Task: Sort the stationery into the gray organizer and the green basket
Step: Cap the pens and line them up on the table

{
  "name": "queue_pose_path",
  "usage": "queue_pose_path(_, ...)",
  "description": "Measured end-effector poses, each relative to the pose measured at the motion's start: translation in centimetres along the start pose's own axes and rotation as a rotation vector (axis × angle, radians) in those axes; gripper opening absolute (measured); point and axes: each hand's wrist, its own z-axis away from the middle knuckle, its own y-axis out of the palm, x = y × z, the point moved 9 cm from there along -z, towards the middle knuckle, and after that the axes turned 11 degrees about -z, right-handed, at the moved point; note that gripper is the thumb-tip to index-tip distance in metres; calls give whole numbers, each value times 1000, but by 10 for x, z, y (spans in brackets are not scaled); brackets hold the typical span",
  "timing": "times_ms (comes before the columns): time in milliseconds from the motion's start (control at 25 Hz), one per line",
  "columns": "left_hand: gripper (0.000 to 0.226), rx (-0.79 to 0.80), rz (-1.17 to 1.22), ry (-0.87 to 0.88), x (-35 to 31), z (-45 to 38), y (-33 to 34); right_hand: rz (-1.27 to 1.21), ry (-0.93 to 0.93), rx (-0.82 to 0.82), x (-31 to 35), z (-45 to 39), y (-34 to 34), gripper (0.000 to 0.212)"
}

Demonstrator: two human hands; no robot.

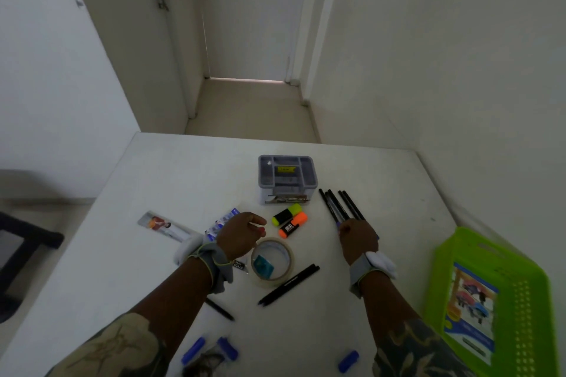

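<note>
Right hand: the right hand [358,237] is closed around the lower ends of a bundle of slim black plastic pens [340,205]; the grip is narrow and full, and the pens fan out away from the person, toward the organizer.
Left hand: the left hand [240,232] hovers over the white bench [183,180] near the highlighters; the fingers are loosely curled and I see nothing held in them.
Gray organizer: the gray plastic organizer with several compartments [286,176] stands at the middle of the bench, beyond both hands; a yellow label shows inside it.
Green basket: the bright green perforated plastic basket [496,300] sits at the right edge, with a printed booklet lying in it.
Pens, handling: light, stiff and smooth; held only at one end they can slide or spread, so I judge a hold nearer the middle is safer before lowering them upright into a compartment.
Highlighters: the short yellow highlighter [287,214] and the short orange highlighter [293,224] lie side by side; they are chunky and easy to pinch across the body.
Tape: the clear tape roll [272,262] lies flat; it is rigid, best taken by the rim.
Loose pens: two more black pens [289,284] lie near the tape.
</note>
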Motion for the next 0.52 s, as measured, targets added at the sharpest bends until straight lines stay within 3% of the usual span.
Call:
queue_pose_path(80,21,3,-35,10,2,-2,3,-22,-155,-6,15,9,-1,4)
queue_pose_path(160,19,17,-51,24,0,-2,8,-103,-228,147,24,28,9,8)
queue_pose_path(240,22,25,-72,44,-5,-2,12,-29,-293,373,31,51,24,9)
queue_pose_path(320,24,20,-115,77,-13,-3,16,119,-262,563,25,70,30,5)
queue_pose_path(400,25,25,-149,92,-20,-3,21,282,-123,651,2,80,26,7)
queue_pose_path(520,22,32,-188,134,-29,-4,35,526,56,682,-25,93,7,48)
